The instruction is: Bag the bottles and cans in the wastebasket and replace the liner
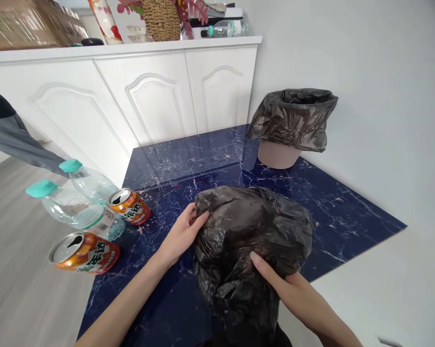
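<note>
Black bag (pixel 246 217) over the blue table (pixel 177 291), held from both sides, presumably to keep it spread; left hand (pixel 184 230) pinching its edge between thumb and fingers; right hand (pixel 284 284) gripping it, thumb on top, other fingers hidden.

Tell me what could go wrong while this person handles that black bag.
The black bag looks thin, so a hard pull might tear it. The farther orange can stands left of the left fingers; a wide sweep could knock it over. The nearer bottle stands close beside it, so one fall might topple both.
</note>
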{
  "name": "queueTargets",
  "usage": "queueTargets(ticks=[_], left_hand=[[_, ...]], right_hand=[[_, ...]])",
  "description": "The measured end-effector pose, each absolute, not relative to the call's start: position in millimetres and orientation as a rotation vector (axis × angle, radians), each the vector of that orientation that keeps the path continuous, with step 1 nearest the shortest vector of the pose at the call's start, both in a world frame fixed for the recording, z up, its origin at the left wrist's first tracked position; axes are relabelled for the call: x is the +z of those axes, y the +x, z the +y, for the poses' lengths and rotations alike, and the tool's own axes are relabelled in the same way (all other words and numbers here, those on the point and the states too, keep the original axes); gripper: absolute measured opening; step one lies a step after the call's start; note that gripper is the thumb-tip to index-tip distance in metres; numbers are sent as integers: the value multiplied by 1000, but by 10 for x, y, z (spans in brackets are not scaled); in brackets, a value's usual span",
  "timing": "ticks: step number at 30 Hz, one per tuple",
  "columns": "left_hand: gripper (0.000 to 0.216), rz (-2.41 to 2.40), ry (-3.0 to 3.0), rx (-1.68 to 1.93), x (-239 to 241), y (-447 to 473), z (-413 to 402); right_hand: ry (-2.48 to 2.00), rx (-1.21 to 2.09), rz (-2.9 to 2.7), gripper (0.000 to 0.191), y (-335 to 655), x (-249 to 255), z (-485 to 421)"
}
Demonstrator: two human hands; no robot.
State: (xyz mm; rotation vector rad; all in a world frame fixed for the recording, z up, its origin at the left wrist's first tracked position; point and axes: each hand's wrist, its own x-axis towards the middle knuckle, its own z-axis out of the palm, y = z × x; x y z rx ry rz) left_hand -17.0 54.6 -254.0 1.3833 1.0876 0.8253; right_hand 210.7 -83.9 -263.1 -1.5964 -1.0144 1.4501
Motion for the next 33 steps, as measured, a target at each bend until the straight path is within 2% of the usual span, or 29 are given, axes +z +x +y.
queueTargets(ticks=[3,8,14,18,20,24,26,30,33], left_hand=[[36,1222,1512,977,-2586,-225,615],[34,1483,1760,1193,-2580,-409,758],[36,1645,1925,1341,-2579,-590,886],[67,1647,2156,1496,-2570,-559,848],[66,1604,2342,1560,-2521,-500,777],[41,1401,2564,1154,-2464,-413,679],[41,1353,2594,904,-2508,-424,695],[71,1296,2614,491,-2690,-548,795],[96,1286,2609,329,-2811,-658,850]], right_hand=[[-1646,1368,-1021,79,2148,-2660,-800],[-1683,1221,-889,88,2392,-2767,-720],[-1657,1151,-891,75,2761,-2776,-693],[-1743,702,-951,99,2771,-2658,-737],[-1714,419,-1028,96,2689,-2534,-751],[-1679,186,-1396,55,2473,-2281,-671],[-1653,210,-1604,49,2379,-2257,-564],[-1657,446,-1992,64,2238,-2464,-343],[-1709,623,-2194,93,2185,-2673,-284]])
